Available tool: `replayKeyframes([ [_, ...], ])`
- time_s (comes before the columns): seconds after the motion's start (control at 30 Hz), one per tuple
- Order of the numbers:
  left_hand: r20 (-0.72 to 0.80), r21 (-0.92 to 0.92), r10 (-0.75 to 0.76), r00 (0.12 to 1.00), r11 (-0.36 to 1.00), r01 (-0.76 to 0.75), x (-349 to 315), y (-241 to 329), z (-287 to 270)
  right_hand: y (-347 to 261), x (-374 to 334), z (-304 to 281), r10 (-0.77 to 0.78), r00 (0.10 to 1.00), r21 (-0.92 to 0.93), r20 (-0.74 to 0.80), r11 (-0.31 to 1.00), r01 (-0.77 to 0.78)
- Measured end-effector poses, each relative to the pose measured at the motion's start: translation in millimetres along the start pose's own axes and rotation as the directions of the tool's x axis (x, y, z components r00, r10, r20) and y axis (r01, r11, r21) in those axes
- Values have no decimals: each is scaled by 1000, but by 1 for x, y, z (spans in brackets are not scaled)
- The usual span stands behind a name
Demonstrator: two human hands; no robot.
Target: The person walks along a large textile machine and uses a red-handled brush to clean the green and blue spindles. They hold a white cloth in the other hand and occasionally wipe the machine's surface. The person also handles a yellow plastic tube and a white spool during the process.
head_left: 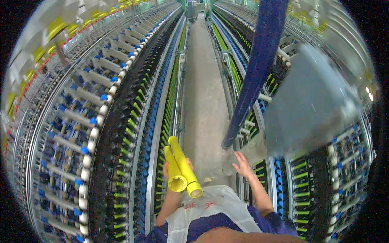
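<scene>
Two long yellow tubes [183, 166] lie side by side in my left hand [165, 170]. Its fingers wrap round them from both sides, and the tubes' hollow ends face toward me. One end has a notched inner rim. My right hand [244, 167] reaches forward over the right side of the aisle with its fingers stretched out, and I see nothing held in it. Just beyond those fingertips is the lower end of a dark blue hose [259, 73], which slants down from the top. Whether the hand touches it, I cannot tell.
Spinning frames with rows of green spindles [125, 139] and white rollers [94, 133] line both sides. A narrow grey floor [204, 89] runs between them. At right, a large blurred grey box-like part [312, 105] juts over the machine. A white apron [210, 198] covers my front.
</scene>
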State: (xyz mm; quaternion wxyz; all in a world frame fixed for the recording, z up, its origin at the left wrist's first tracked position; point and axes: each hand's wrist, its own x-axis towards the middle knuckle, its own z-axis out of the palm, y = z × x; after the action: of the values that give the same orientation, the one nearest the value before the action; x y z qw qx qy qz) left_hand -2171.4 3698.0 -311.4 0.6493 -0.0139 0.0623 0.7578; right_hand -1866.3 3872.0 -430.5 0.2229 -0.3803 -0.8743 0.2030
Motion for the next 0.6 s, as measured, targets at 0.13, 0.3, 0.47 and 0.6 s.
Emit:
replayKeyframes([
  [0.13, 17, -100, -116, 993, 988, 117, 143, 41, 14, 52, 93, 29, 430, 902, 143, -39, 896, -421],
  [0.3, 84, 50, 23, 996, 998, -27, 336, 92, -21, 128, 215, 49, 610, 627, 178, 486, 633, -754],
  [0.47, 138, 170, -146, 980, 978, 122, 566, 154, -38, 196, 320, 124, 748, 639, 817, 180, 248, -521],
  [0.6, 31, 93, -323, 946, 943, 319, 739, 203, 1, 244, 400, 164, 863, 456, 615, 218, 241, -751],
])
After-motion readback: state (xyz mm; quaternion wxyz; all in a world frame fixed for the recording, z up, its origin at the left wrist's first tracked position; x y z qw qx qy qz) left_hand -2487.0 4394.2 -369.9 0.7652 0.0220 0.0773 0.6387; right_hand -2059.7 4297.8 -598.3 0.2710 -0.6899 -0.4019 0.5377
